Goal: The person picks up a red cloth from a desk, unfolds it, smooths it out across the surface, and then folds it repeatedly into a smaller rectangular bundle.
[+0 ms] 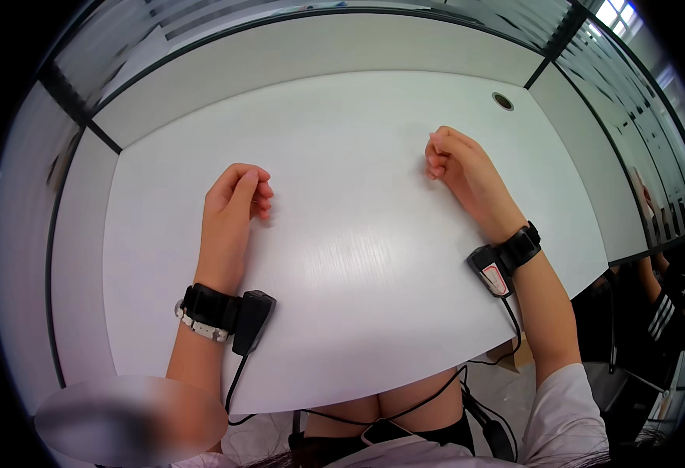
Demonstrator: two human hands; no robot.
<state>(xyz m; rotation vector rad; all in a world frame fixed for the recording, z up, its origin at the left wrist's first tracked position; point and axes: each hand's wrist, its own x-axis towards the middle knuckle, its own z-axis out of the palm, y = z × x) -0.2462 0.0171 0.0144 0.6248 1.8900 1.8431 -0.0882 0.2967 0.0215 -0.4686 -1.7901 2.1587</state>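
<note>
My left hand point(236, 196) rests on its side on the left part of a white desk point(342, 327), its fingers loosely curled and nothing seen in them. Farther back on the right, my right hand point(456, 164) also lies on the desk with curled fingers, no object visible in it. Each wrist wears a black strap with a box-shaped sensor, the left one point(253, 322) and the right one point(491, 272), and a cable runs down from each. A metal-banded watch point(202, 327) sits beside the left strap.
Low partition panels point(342, 47) with striped glass above enclose the desk's back and sides. A round cable grommet point(502, 102) is at the back right. Cables point(412, 409) cross over my lap, where a phone point(384, 431) lies. Another person's dark striped sleeve point(662, 316) shows at far right.
</note>
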